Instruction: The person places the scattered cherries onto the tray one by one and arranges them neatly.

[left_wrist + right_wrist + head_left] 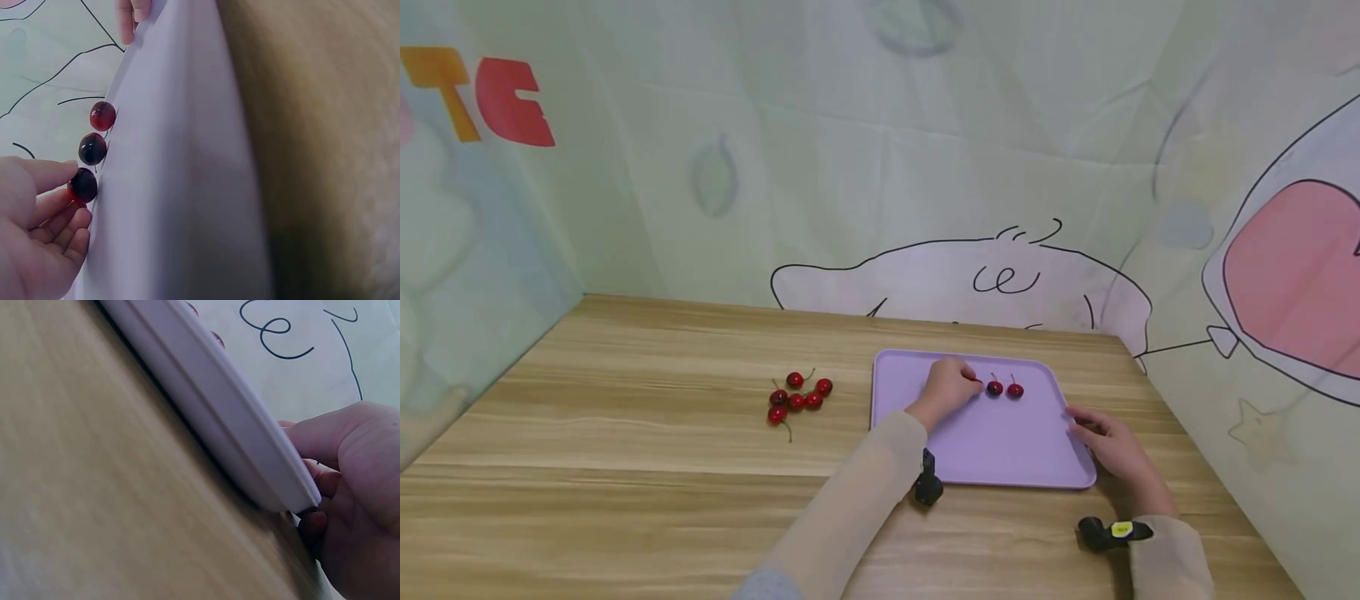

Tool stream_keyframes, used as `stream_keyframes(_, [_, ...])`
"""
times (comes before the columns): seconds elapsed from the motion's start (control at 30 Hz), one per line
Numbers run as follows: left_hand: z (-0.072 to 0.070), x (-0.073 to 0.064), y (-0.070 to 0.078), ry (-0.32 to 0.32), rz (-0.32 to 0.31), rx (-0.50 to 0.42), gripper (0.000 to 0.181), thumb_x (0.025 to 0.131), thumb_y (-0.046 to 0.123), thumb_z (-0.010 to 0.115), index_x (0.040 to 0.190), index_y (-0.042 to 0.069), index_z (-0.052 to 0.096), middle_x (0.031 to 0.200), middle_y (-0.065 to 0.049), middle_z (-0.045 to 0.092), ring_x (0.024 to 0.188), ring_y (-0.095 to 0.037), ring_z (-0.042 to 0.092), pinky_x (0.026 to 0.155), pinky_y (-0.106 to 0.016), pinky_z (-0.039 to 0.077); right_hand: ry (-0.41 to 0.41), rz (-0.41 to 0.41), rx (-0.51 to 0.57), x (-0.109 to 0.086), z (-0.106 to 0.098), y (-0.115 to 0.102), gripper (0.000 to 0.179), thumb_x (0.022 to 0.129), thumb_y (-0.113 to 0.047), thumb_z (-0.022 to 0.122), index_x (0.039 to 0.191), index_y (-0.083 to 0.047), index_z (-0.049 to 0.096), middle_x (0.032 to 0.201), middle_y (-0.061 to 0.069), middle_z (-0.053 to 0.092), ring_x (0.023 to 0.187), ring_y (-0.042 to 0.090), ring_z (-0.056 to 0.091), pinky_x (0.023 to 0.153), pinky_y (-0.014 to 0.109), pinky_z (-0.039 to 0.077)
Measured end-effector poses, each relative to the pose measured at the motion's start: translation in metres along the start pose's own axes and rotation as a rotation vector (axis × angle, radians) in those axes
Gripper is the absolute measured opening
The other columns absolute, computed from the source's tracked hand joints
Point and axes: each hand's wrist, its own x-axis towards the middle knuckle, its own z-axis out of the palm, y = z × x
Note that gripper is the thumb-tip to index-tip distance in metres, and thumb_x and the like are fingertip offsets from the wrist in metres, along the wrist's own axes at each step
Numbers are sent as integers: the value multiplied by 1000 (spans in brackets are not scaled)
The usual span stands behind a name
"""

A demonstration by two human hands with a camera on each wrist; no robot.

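Observation:
Over the lilac tray (1000, 450), my left hand (950, 385) pinches a dark red cherry (83, 185) between thumb and fingers. In the head view the fingers mostly hide that cherry. Just right of it, two more cherries stand in a row on the tray, a darker one (994, 388) and a redder one (1015, 391), their stems pointing up. My right hand (1112, 446) holds the tray's right rim, with thumb and fingers about the edge; the right wrist view shows this hand (359, 487) at the tray's corner.
Left of the tray, several cherries with stems, among them a red cherry (796, 402), lie clustered on the wooden table (625, 433). A printed cloth backdrop (820, 183) rises behind the table and at its sides. Black wrist cameras sit on both sleeves.

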Motion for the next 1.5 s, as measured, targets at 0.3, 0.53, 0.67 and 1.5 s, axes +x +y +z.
stream_keyframes(0.3, [1, 0, -1, 2, 14, 19, 15, 81, 10, 74, 91, -1, 73, 86, -8, 70, 79, -17, 59, 74, -26, 49, -6, 12, 2, -1, -1, -2, 46, 100, -22, 51, 140, 1, 46, 139, 29, 43, 121, 40, 43, 102, 54, 38])
stream_keyframes(0.53, [1, 0, 0, 5, 12, 25, 16, 81, 11, 74, 92, -1, 73, 87, -8, 69, 80, -16, 59, 76, -26, 49, -5, -10, -9, -1, -1, -3, 46, 100, -21, 52, 139, 3, 46, 139, 30, 43, 121, 41, 44, 101, 53, 39])
stream_keyframes(0.67, [0, 0, 1, 1, 5, 20, 16, 82, 11, 74, 93, -1, 73, 87, -8, 69, 81, -16, 59, 77, -27, 49, 4, -30, -22, -2, -2, -4, 46, 99, -20, 52, 138, 4, 47, 136, 30, 45, 120, 41, 45, 100, 53, 39])
stream_keyframes(1.5, [-93, -16, 33, -87, 112, -30, 28, 90, 17, 68, 114, 2, 67, 109, -10, 67, 102, -22, 61, 83, -29, 52, 11, -67, -61, -2, -2, -3, 44, 98, -19, 53, 136, 5, 49, 135, 30, 48, 118, 41, 48, 97, 50, 42])
